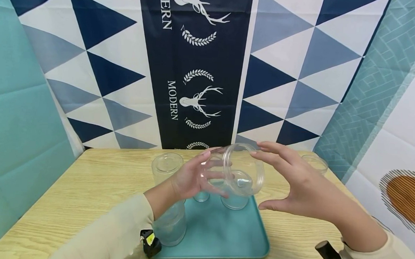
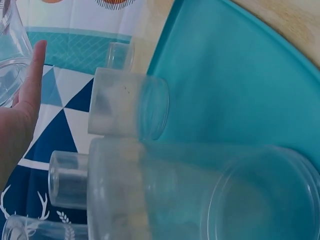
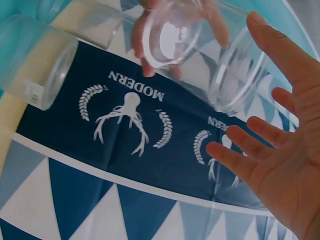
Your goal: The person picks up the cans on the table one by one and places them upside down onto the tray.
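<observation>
A clear, wide-mouthed jar (image 1: 246,157) is held in the air on its side above the tray, its rim toward the right. My left hand (image 1: 189,176) grips it at the other end, the fingers spread behind the clear wall. In the left wrist view, part of the left hand (image 2: 22,120) shows at the edge beside the jar (image 2: 12,75). My right hand (image 1: 302,185) holds nothing; its thumb and fingers are spread apart near the rim. In the right wrist view, the right hand's palm (image 3: 285,175) faces the jar (image 3: 200,75).
A teal tray (image 1: 218,241) lies on the wooden table (image 1: 64,200). On its left stands a large clear jar (image 1: 171,228), partly behind the left arm, with another clear container (image 1: 166,162) beyond. A shorter jar (image 1: 235,202) stands on the tray's far side. A clear round container (image 1: 316,163) sits back right.
</observation>
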`<state>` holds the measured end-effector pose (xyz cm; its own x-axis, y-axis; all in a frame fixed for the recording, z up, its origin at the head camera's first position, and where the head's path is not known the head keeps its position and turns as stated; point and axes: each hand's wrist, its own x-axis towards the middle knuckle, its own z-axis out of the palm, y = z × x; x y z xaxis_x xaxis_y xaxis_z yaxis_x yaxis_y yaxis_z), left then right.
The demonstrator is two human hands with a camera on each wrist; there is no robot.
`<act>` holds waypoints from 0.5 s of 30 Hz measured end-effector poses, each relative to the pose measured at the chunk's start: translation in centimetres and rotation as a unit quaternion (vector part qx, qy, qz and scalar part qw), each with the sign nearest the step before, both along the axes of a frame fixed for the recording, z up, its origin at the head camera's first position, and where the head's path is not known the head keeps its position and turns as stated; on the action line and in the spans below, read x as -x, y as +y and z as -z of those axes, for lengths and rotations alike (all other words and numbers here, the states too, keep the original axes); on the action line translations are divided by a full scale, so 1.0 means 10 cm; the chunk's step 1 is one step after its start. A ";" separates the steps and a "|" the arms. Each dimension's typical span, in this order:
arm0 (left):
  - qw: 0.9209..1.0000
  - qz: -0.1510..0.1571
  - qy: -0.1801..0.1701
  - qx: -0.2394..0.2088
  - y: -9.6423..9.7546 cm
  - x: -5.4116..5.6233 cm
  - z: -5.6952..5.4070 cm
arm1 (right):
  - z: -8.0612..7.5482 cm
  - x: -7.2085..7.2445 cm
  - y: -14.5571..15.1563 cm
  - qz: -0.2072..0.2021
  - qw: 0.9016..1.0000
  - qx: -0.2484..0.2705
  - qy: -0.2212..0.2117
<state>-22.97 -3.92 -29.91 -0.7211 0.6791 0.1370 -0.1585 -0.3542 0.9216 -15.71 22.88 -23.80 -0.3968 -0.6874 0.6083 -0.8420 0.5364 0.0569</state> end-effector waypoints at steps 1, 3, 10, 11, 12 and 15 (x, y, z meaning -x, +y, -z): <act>1.000 0.000 0.003 0.001 -0.01 0.00 -0.01 | 0.02 0.01 0.01 -0.001 1.000 0.005 0.001; 1.000 -0.002 0.006 0.002 -0.04 0.00 -0.02 | 0.07 0.02 0.01 -0.004 1.000 0.018 0.003; 1.000 -0.012 0.023 0.015 -0.13 0.00 -0.02 | 0.23 0.10 0.04 -0.023 0.998 0.053 0.006; 0.999 -0.013 0.024 0.017 -0.14 0.01 -0.02 | 0.25 0.10 0.05 -0.023 0.998 0.055 -0.001; 0.999 -0.012 0.025 0.018 -0.15 0.01 -0.02 | 0.28 0.10 0.06 -0.020 0.998 0.057 -0.012; 0.999 -0.009 0.029 0.019 -0.18 0.01 -0.02 | 0.37 0.11 0.08 -0.004 0.997 0.063 -0.043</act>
